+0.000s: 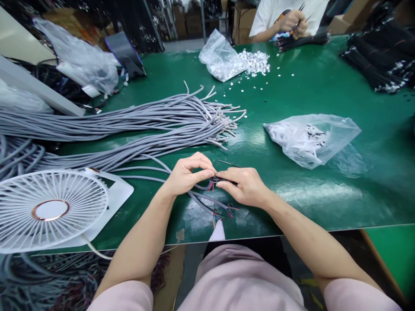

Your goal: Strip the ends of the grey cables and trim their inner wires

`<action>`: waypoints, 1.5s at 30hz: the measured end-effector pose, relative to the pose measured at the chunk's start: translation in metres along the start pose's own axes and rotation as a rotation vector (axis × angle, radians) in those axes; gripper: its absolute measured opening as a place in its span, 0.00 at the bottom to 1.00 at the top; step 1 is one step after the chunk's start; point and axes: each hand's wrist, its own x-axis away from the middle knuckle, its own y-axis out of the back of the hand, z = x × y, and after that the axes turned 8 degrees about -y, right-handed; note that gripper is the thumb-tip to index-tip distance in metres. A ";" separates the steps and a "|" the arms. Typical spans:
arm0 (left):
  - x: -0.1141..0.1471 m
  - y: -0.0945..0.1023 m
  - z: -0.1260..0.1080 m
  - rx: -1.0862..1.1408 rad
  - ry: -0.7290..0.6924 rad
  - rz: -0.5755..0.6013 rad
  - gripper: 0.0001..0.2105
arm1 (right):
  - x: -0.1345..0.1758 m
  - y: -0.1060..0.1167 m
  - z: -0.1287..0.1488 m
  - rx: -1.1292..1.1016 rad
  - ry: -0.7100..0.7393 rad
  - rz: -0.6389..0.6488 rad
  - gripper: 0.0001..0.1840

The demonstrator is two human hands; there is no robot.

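My left hand [191, 173] is closed, with thumb and forefinger pinched at the end of a grey cable [200, 187]. Red and blue wires [210, 186] fan out just under those fingertips. Close against it, my right hand [245, 185] is closed around a slim black tool [224, 179], mostly hidden by the fingers. A thin dark pointed piece [229, 163] shows just beyond the right hand; whether it belongs to that tool I cannot tell. Below the hands, two more grey cables [207, 207] lie with stripped ends and coloured wires [231, 211] spread on the green table.
Bundles of grey cables [155, 114] stretch in from the left. A white fan [94, 207] stands at front left. A bag of white pieces [304, 140] lies right; another bag [220, 56] spills small bits farther back. Across the table [324, 203], a person [288, 21] handles black cables [301, 41].
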 end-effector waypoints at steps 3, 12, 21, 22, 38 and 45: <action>-0.001 -0.001 0.001 -0.012 -0.003 -0.024 0.04 | 0.000 0.000 -0.001 0.023 0.001 -0.002 0.16; -0.002 -0.004 0.007 0.060 0.088 -0.071 0.06 | -0.002 0.002 -0.010 -0.081 -0.006 0.056 0.13; -0.001 -0.013 0.014 0.139 0.129 -0.140 0.10 | -0.003 0.007 -0.012 -0.202 -0.012 0.091 0.14; -0.001 -0.015 0.014 0.150 0.135 -0.131 0.11 | -0.003 0.007 -0.012 -0.203 -0.008 0.086 0.15; 0.002 -0.033 0.007 0.257 0.156 -0.182 0.14 | -0.001 0.018 -0.009 -0.522 -0.076 0.108 0.13; 0.002 -0.037 0.013 0.287 0.147 -0.207 0.15 | -0.002 0.023 -0.015 -0.721 -0.151 -0.112 0.23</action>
